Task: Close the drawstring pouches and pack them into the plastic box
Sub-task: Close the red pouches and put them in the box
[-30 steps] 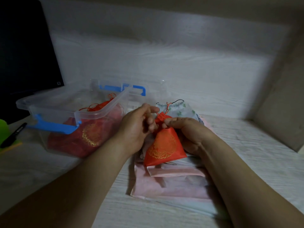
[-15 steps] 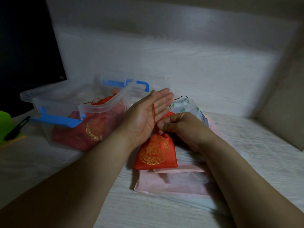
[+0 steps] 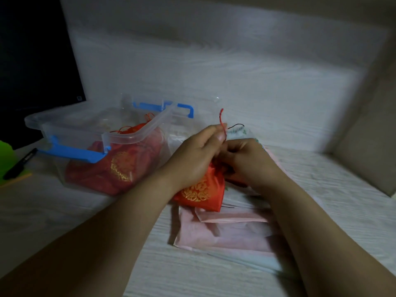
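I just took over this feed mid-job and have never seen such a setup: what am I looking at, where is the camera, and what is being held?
There is no machine: a person works with bare hands, and the single view comes from a camera worn on the head, looking down. The left hand pinches the red drawstring, while the right hand grips the neck of the red pouch with gold print. That pouch rests on flat pink bags on the pale table. To the left stands the open clear plastic box with blue latches, already holding red pouches. A black pen lies farther left.
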